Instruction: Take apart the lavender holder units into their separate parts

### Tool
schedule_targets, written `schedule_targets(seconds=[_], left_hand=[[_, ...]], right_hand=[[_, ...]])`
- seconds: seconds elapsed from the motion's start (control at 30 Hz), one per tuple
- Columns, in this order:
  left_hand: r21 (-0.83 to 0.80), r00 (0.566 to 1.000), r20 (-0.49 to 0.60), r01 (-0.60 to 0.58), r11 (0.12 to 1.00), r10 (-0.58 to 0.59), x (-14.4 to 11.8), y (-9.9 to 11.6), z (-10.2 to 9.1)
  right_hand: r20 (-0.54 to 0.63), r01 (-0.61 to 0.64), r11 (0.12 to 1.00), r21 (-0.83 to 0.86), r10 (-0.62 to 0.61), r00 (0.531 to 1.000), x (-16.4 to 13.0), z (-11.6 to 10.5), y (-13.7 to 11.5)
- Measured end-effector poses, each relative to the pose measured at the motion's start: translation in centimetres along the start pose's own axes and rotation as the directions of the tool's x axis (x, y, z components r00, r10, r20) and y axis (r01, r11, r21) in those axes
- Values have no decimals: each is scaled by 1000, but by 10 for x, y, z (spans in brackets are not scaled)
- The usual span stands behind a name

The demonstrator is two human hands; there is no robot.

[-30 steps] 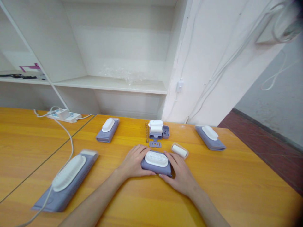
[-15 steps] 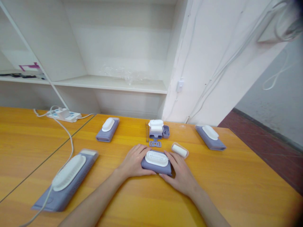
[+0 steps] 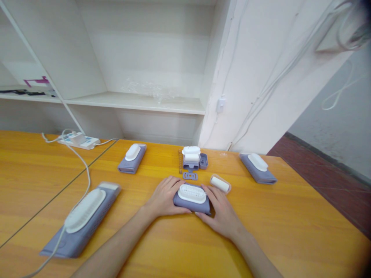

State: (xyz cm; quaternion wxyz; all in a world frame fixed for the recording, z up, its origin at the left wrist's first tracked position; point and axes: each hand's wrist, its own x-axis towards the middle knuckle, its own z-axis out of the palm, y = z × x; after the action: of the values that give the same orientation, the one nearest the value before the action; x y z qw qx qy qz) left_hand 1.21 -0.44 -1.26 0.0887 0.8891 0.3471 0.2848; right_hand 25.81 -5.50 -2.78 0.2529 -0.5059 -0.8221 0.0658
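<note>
A small lilac block with a white ribbed oval pad on top (image 3: 191,197) lies on the yellow wooden table (image 3: 290,231) in front of me. My left hand (image 3: 164,197) grips its left side, fingers curled round the edge. My right hand (image 3: 222,210) holds its right side and near corner. Just behind the block lie a flat lilac plate with holes (image 3: 190,176), a clear-edged white oval piece (image 3: 220,183), and a stack of white and lilac parts (image 3: 191,157) with a thin spring (image 3: 179,161) standing beside it.
Three more lilac units with white pads lie around: a large one with a white cable at near left (image 3: 82,216), one at far left (image 3: 132,157), one at far right (image 3: 257,167). A power strip (image 3: 78,141) sits at the back left. White shelving (image 3: 136,102) stands behind the table.
</note>
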Motion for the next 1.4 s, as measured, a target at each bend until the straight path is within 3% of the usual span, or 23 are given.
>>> schedule_targets(seconds=[1.4], left_hand=[[-6,1000,5,7,1000,-7,-1,0,2]], right_hand=[[11,-16,1000,24,16,1000,0,1,1]])
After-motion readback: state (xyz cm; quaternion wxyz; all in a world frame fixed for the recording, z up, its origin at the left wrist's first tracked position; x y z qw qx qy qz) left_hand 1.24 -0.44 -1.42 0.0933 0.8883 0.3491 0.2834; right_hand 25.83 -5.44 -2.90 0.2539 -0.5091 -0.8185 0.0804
